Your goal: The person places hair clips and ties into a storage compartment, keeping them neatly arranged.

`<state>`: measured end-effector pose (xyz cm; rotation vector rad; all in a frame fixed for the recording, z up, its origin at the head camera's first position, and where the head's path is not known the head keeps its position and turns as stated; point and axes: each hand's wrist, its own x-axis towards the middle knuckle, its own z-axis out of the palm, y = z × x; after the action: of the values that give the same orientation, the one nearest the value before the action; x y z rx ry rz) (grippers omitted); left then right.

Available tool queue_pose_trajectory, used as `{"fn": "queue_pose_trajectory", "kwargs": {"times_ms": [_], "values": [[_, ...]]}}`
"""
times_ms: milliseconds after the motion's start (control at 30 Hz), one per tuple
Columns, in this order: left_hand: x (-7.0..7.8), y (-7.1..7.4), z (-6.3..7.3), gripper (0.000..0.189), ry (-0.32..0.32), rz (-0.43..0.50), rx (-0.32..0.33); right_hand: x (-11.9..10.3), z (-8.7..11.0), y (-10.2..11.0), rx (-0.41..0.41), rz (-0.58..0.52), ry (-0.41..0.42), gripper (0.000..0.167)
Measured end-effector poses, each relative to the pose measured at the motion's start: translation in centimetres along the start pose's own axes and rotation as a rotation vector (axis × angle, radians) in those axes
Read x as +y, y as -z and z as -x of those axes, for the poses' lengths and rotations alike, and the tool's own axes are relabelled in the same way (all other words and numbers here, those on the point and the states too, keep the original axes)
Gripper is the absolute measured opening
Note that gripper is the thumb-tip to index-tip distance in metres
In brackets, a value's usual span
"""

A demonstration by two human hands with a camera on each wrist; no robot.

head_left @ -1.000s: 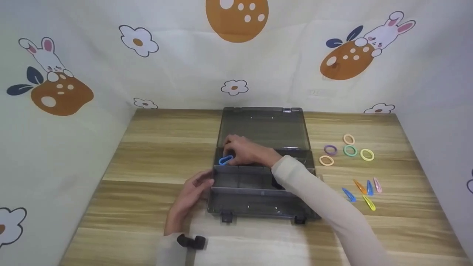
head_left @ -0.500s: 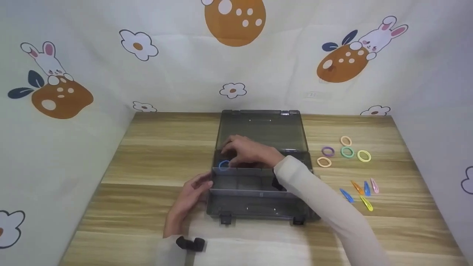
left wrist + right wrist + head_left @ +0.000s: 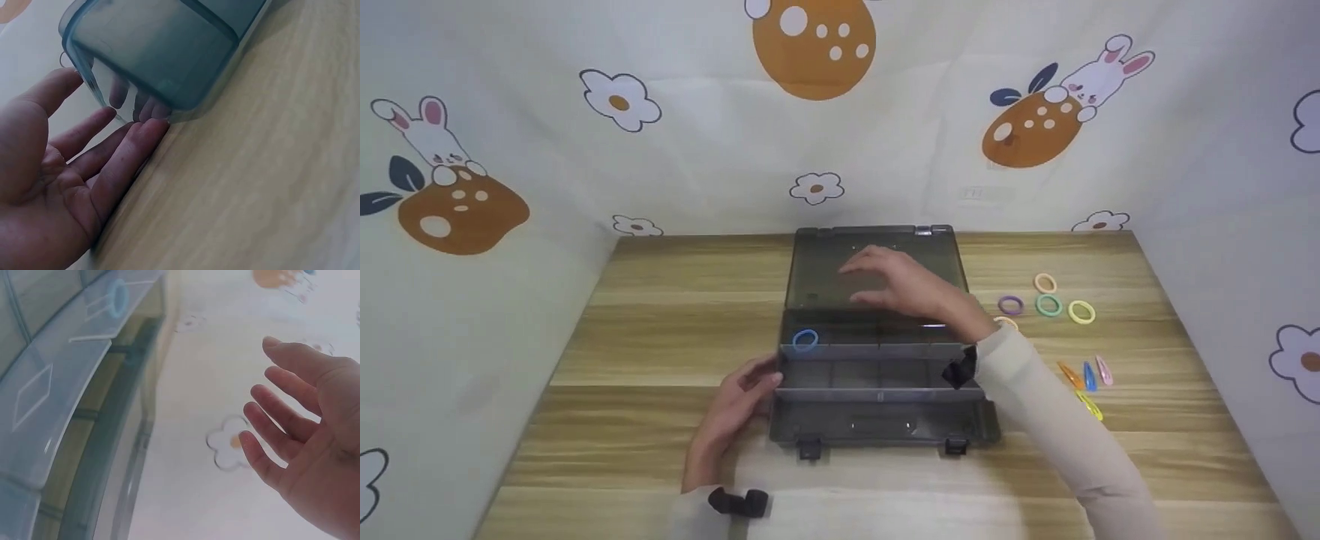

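A dark translucent organizer box [image 3: 885,394] lies with its lid [image 3: 817,262] folded back. Inside its back-left compartment is a blue hair tie [image 3: 805,331]. My left hand [image 3: 739,401] is at the left side of the box; the left wrist view shows its fingertips [image 3: 152,128] against the clear wall, fingers extended. My right hand [image 3: 904,285] is raised over the lid and back compartments, holding nothing. Its fingers [image 3: 273,419] are relaxed and spread in the right wrist view, apart from the box.
Right of the box lie several hair ties, among them a green one [image 3: 1048,296] and a purple one [image 3: 1011,313]; a peach one is partly behind my right sleeve [image 3: 1050,405]. Nearer are snap hair clips: orange [image 3: 1071,375], blue [image 3: 1090,376], pink [image 3: 1103,370] and yellow [image 3: 1089,405]. A patterned cloth backs the table.
My right hand has let go of the blue hair tie in the back-left compartment and moved up and right, fingers spreading. The left hand stays at the box's side. The head view has shifted slightly.
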<state>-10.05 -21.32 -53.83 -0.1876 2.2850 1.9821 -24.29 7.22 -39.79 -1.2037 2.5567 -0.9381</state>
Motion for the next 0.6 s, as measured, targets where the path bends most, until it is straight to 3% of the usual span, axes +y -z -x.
{"fn": "queue_pose_trajectory", "kwargs": {"times_ms": [367,600], "values": [[-0.1,0.0,0.0,0.049,0.013,0.003,-0.005,2.4,5.7,2.2,0.241,-0.082,-0.086,0.042],[0.0,-0.1,0.0,0.047,0.002,-0.002,-0.001,4.5,9.3,3.1,0.364,-0.083,-0.2,0.043]]}}
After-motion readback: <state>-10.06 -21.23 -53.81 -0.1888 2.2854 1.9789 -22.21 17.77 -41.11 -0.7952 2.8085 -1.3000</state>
